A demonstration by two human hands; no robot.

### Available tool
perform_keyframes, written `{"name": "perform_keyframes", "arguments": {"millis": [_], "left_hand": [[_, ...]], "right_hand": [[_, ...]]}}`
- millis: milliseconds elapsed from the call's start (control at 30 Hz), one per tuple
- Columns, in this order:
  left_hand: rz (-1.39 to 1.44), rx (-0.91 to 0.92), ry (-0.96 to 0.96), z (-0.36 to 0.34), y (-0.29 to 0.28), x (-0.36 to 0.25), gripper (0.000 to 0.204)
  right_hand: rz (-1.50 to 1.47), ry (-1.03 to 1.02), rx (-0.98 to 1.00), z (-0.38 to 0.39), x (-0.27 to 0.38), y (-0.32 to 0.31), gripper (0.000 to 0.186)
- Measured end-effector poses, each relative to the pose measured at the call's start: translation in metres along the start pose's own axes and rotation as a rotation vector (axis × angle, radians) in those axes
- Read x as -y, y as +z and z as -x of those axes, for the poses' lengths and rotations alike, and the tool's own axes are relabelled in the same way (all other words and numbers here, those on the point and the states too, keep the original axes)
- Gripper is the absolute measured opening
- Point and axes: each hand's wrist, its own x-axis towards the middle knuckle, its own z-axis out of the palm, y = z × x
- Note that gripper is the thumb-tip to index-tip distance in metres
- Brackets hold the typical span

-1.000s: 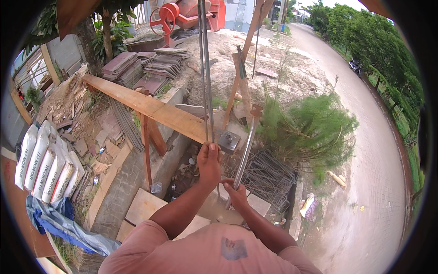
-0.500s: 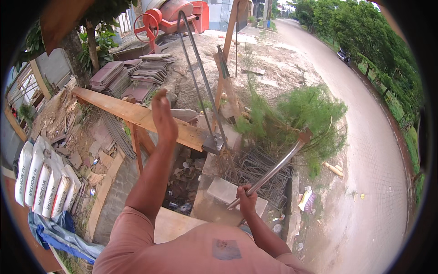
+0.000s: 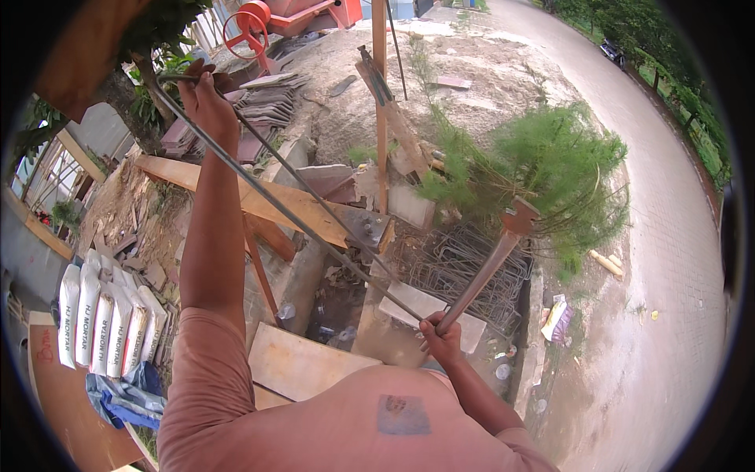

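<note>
My left hand point(image 3: 208, 102), raised at the upper left, is closed on a long steel rod point(image 3: 271, 193) near its bent end. The rod is folded into a narrow U, its two legs slanting down to the right across a wooden beam point(image 3: 275, 204). One leg reaches my right hand point(image 3: 442, 337). That hand is wrapped round a metal bar point(image 3: 484, 279) with a rusty, plate-like head pointing up and away. Whether it also grips the rod's end is unclear. A dark metal plate point(image 3: 363, 224) sits on the beam's near end.
Bent steel stirrups point(image 3: 472, 271) lie beyond my right hand, beside a feathery green bush point(image 3: 543, 157). White mortar sacks point(image 3: 110, 322) stand at the left. Stacked roof tiles point(image 3: 263, 110) and an orange mixer point(image 3: 307, 16) are farther off. A paved road point(image 3: 645, 236) runs along the right.
My left hand went from raised and empty to gripping the rod near its bend. The rod swung from standing steeply over the beam's end to slanting left. My right hand kept the bar.
</note>
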Motion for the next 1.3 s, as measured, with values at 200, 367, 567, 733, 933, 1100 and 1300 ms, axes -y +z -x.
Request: {"name": "perform_keyframes", "arguments": {"millis": [200, 367, 567, 733, 933, 1100, 1300], "left_hand": [[0.708, 0.360, -0.110, -0.026, -0.026, -0.038, 0.048], [0.530, 0.463, 0.067, -0.031, -0.061, -0.074, 0.071], [-0.047, 0.229, 0.145, 0.059, -0.129, -0.095, 0.074], [-0.212, 0.116, 0.061, 0.140, -0.183, -0.103, 0.075], [-0.277, 0.046, 0.001, 0.152, -0.179, -0.115, 0.075], [-0.317, -0.096, -0.030, 0.071, -0.132, -0.067, 0.056], [-0.927, -0.128, -0.464, -0.022, -0.100, -0.016, 0.055]], "right_hand": [[0.022, -0.086, 0.028, -0.068, -0.003, -0.038, 0.011], [0.257, -0.402, 0.111, -0.180, -0.023, -0.057, 0.018], [0.259, -0.510, 0.189, -0.266, -0.039, -0.016, 0.024], [0.397, -0.309, 0.424, -0.244, -0.092, -0.003, 0.028], [0.230, -0.264, 0.391, -0.234, -0.094, -0.016, 0.026], [0.349, -0.505, 0.208, -0.322, -0.033, -0.027, 0.030], [0.261, -0.225, 0.162, -0.311, 0.083, -0.063, 0.034]]}}
